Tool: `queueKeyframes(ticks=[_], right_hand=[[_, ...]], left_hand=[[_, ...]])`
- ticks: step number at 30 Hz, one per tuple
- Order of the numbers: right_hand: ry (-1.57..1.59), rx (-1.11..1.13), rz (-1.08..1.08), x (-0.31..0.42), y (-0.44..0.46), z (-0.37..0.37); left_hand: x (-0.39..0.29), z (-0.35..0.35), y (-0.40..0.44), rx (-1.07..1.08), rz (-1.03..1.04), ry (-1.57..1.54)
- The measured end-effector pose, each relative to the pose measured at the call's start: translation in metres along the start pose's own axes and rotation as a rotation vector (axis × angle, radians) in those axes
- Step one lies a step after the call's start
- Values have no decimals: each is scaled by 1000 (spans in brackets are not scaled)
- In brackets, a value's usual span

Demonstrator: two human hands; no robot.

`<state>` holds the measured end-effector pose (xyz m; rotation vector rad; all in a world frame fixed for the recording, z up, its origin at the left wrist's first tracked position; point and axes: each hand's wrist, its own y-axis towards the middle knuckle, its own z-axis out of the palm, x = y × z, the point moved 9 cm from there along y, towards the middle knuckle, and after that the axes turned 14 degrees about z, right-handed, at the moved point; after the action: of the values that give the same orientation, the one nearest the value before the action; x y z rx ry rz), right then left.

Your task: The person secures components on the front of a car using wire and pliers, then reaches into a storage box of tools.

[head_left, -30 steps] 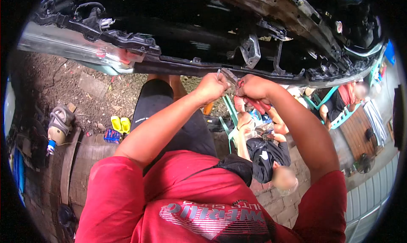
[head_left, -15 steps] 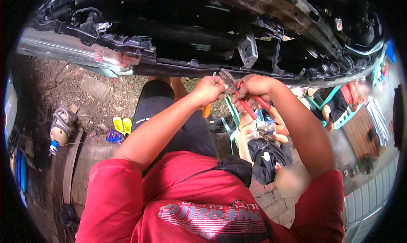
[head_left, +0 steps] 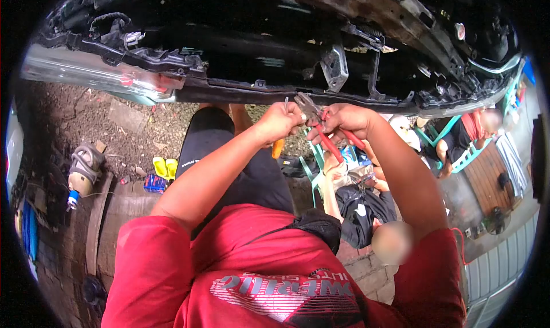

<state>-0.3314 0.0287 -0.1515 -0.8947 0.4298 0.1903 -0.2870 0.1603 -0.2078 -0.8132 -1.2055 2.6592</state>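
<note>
My left hand [head_left: 278,122] is closed round a screwdriver with an orange handle [head_left: 278,149]; its metal shaft pokes up above my fingers. A small pale piece shows at my left fingertips, too small to name. My right hand [head_left: 350,122] grips red-handled pliers [head_left: 323,132], whose two handles are spread apart. The metal jaws of the pliers point up and left, just right of my left fingertips. Both hands are just below the lower edge of a black car bumper [head_left: 240,93].
A metal bracket [head_left: 334,69] sticks out inside the bumper. A person in black [head_left: 364,208] sits below my right forearm, another person [head_left: 458,134] at the right by a wooden table [head_left: 487,176]. Yellow slippers [head_left: 165,168] and a beige power tool [head_left: 84,170] lie on the ground at left.
The pliers' handles have spread apart and their jaws show more fully. My left hand has shifted slightly left and down with the screwdriver. The view has shifted a little against the bumper.
</note>
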Motion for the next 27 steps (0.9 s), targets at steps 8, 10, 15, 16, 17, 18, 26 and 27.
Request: queueKeyframes(ticks=[8,10,15,16,17,18,26,27], right_hand=[[29,69,25,5,-7,5],[46,81,43,8,-7,7],[-63,-145,134,-2,-18,2],[-56,-158,149,-4,-20,-1],[-95,-150,132,-7,-17,-5],[-94,-149,133,-6,-21,0],[373,15,6,-7,9,50],[363,28,-5,-6,8,55]], left_hand=[[-6,-1,1,29,6,57],[-7,-3,1,31,5,42],[-2,-3,1,3,35,62],[0,-4,2,1,36,62],[3,-4,3,-4,44,50],[5,-4,2,-7,47,38],[20,2,-4,-66,19,-155],[19,1,-4,-81,23,-235]])
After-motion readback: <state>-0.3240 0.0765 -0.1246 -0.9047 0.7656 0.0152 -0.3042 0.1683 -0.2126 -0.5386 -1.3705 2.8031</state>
